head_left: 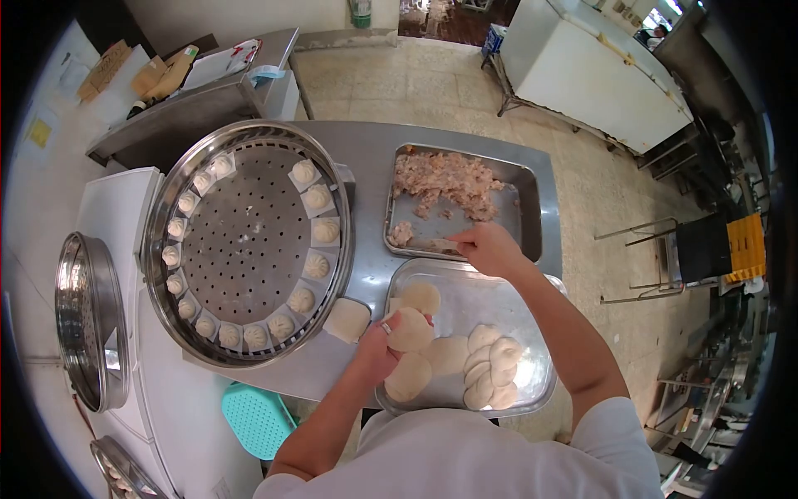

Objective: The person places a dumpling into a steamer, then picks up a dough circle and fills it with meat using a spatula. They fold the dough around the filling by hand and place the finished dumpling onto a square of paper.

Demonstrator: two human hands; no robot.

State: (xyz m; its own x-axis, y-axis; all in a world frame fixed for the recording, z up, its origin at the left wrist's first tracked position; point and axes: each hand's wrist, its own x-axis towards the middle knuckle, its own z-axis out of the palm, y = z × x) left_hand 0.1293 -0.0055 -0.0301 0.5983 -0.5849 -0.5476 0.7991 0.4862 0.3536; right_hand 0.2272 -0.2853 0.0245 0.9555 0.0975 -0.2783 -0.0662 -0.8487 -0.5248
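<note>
A flat, round, pale dough wrapper point(411, 331) lies in the left hand point(380, 346), over a shiny silver metal tray point(532, 328).
The right hand point(490, 249) grips a slim flat tool point(437, 244) beside pinkish minced filling point(445, 179) in a deep steel pan point(534, 204); small white pleated buns point(317, 197) line the edge of a round perforated steel steamer point(241, 237).

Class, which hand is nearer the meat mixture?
Right: the right hand is over the pan, just beside the meat mixture; the left hand holds a dough round outside that pan.
</note>
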